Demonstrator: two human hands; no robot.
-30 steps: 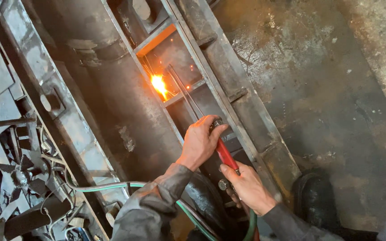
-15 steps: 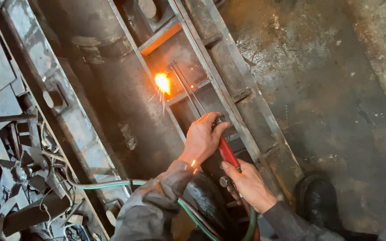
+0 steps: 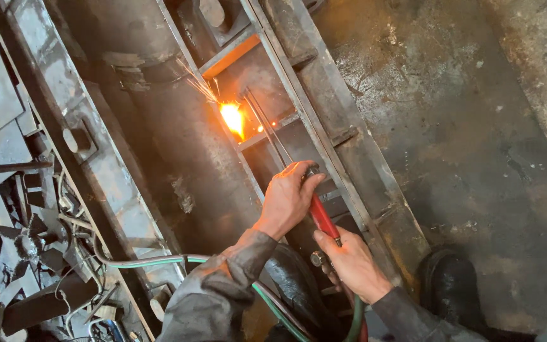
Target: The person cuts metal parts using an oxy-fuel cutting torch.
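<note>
A cutting torch with a red handle (image 3: 321,218) and thin metal tubes (image 3: 267,130) reaches up into a steel frame. At its tip a bright orange flame (image 3: 232,118) burns against the frame, throwing sparks up and to the left. My left hand (image 3: 286,197) grips the front of the handle where the tubes begin. My right hand (image 3: 351,263) holds the rear of the handle by the brass valve (image 3: 317,258). Green and red hoses (image 3: 178,260) trail from the torch past my sleeves.
A long steel beam (image 3: 343,136) of the frame runs diagonally beside the torch. A large dark pipe (image 3: 178,145) lies inside the frame. Scrap metal pieces (image 3: 26,253) pile at the left. My black boot (image 3: 454,285) stands on the stained concrete floor (image 3: 476,126).
The flame and torch sit slightly lower and further right in view as the camera shifted. Sparks now fly up-left from the flame. Both hands keep their grip.
</note>
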